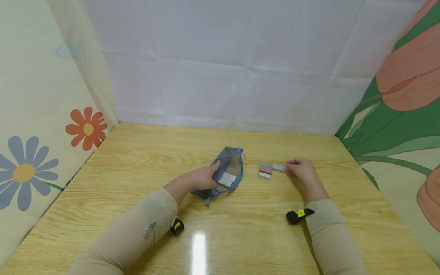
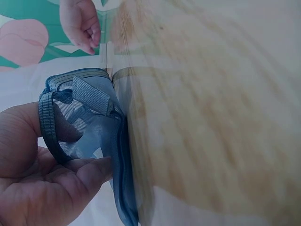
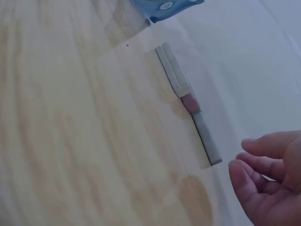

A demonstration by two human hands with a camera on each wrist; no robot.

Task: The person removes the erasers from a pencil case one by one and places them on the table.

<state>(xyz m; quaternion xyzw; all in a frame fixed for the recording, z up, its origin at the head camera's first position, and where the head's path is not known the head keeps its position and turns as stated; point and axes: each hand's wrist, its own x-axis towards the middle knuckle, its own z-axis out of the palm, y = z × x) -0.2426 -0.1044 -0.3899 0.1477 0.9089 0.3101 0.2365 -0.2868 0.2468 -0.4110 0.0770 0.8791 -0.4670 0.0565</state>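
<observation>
My left hand (image 1: 203, 177) grips the near left side of a blue mesh zip pouch (image 1: 235, 166), thumb over its edge. The pouch gapes toward the right, with white blocks (image 1: 227, 179) inside. In the left wrist view, fingers curl round the pouch's fabric (image 2: 120, 165). To the right of it, a pink block (image 1: 266, 169) lies between two pale blocks, and a light grey block (image 1: 279, 167) points out to the right. Close by that grey block's outer end is my right hand (image 1: 302, 170). Its loosely bent fingers hold nothing in the right wrist view, a small gap from the block (image 3: 207, 139).
The wooden table (image 1: 240, 229) has a white cloth (image 1: 206, 76) hanging behind it and flower-printed sheets (image 1: 27, 114) along both sides. A small ring (image 1: 243, 157) hangs at the pouch's far corner. Black cameras (image 1: 297, 216) are strapped to both wrists.
</observation>
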